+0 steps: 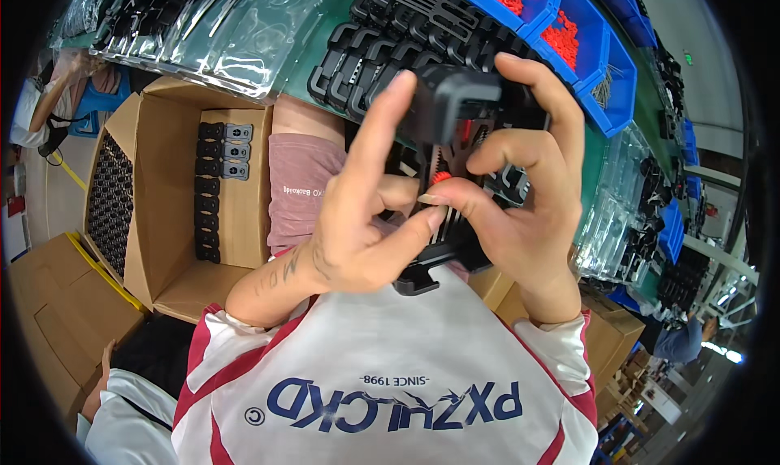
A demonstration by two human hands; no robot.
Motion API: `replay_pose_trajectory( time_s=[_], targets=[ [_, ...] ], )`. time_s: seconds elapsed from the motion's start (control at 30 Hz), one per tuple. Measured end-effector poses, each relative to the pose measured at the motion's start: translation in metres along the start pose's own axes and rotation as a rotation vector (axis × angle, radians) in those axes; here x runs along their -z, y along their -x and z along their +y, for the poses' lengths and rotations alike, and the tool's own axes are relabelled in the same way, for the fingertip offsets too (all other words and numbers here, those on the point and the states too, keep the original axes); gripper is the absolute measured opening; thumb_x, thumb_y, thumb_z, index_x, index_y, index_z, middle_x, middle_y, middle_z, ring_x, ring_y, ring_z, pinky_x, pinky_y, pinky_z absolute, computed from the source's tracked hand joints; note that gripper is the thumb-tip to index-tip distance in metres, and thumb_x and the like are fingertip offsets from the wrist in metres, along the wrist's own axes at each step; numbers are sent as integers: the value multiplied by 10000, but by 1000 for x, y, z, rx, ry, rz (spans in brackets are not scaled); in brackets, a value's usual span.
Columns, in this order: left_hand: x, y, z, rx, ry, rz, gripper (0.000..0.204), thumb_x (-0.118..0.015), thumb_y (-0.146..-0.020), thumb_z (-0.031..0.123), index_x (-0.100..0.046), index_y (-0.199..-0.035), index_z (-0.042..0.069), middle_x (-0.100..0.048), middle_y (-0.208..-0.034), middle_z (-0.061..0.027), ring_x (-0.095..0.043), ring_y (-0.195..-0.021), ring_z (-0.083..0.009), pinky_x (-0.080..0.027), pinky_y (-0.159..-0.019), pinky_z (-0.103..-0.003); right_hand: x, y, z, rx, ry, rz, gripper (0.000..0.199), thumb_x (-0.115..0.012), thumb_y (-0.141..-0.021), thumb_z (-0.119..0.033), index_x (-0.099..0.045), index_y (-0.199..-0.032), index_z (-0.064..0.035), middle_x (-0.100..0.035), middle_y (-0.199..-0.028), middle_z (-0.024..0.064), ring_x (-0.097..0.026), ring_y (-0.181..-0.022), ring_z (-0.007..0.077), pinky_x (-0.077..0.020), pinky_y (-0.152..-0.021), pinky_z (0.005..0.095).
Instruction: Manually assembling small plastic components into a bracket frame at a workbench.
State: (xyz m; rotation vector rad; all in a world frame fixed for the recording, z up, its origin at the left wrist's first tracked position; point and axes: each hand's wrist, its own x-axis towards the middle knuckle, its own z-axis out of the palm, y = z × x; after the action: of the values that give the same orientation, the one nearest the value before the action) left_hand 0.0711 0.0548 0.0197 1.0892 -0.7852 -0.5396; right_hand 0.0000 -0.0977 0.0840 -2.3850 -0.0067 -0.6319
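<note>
Between my hands, above my lap, is a black plastic frame [455, 99] with slots, bars and raised blocky ends, tilted up toward me. My left hand [353, 221] grips its left side, index finger extended along the upper end and thumb bent inward. On the other side my right hand [532, 180] curls around the frame, its fingers arched over the top. Both thumb tips meet near the middle, beside a small red plastic part [440, 177] set against the frame. The fingers partly hide how that red part sits.
Stacked black frames [406, 38] cover the green table ahead. Blue bins [581, 46] with small red parts and thin metal pieces stand at the right. Clear plastic bags [211, 38] lie at the left. An open cardboard box [175, 197] holding black parts stands left of my legs.
</note>
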Motion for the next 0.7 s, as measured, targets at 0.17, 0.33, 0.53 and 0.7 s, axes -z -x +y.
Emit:
replay_pose_trajectory(
  time_s=[0.17,0.33,0.53,0.7],
  targets=[
    [0,1,1,-63,-26,2,886,-533,-729,-100,-21,-1451,-80,-509,-1265,-233,-494,-475,-87,-383,-485,-167,2,2,7,-86,-374,269,533,-829,-610,-176,-558,-1044,-27,-468,-1319,197,-521,-1150,308,-436,-966,407],
    [0,-1,-1,-136,-60,-21,878,-543,-739,-83,-15,-1441,-102,-538,-1211,-235,-515,-516,-100,-403,-546,-159,11,17,6,-563,-978,126,460,-773,-649,7,-574,-1064,24,-621,-1039,146,-613,-896,203,-486,-795,290],
    [2,-5,-2,-216,-80,-98,872,-554,-752,-63,-7,-1428,-129,-574,-1145,-237,-540,-566,-115,-426,-620,-150,-7,18,-2,-643,-986,-176,336,-743,-687,47,-627,-1001,22,-664,-799,58,-573,-665,96,-471,-602,190],
    [-1,-2,4,-215,-85,-108,875,-546,-751,-70,5,-1430,-119,-594,-1099,-245,-549,-575,-120,-428,-620,-152,-7,21,-5,-683,-1043,-150,331,-736,-695,52,-624,-1004,18,-665,-791,55,-568,-641,83,-459,-569,175]
  ],
)
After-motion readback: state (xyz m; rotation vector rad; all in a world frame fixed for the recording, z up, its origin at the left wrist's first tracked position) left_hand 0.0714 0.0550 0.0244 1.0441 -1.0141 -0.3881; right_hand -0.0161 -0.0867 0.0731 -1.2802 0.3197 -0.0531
